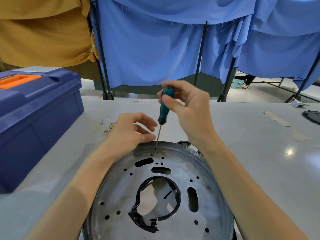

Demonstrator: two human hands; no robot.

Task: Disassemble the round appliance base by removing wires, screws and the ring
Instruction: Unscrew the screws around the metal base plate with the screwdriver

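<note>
The round metal appliance base (121, 187) lies flat on the grey table in front of me, with many holes and slots. A torn black ring (176, 196) lines its central opening. My right hand (187, 108) grips the teal handle of a screwdriver (164, 104), held nearly upright. Its tip rests on a small screw (152, 154) near the base's far rim. My left hand (131, 132) hovers beside the shaft, fingers curled and apart, thumb tip close to the shaft. Another screw (209, 187) sits on the base's right side.
A blue toolbox (34, 118) with an orange handle stands at the left. Small brass parts and a thin wire (108, 125) lie behind my left hand. A black part (311, 116) lies at the right table edge. Blue and tan cloths hang behind the table.
</note>
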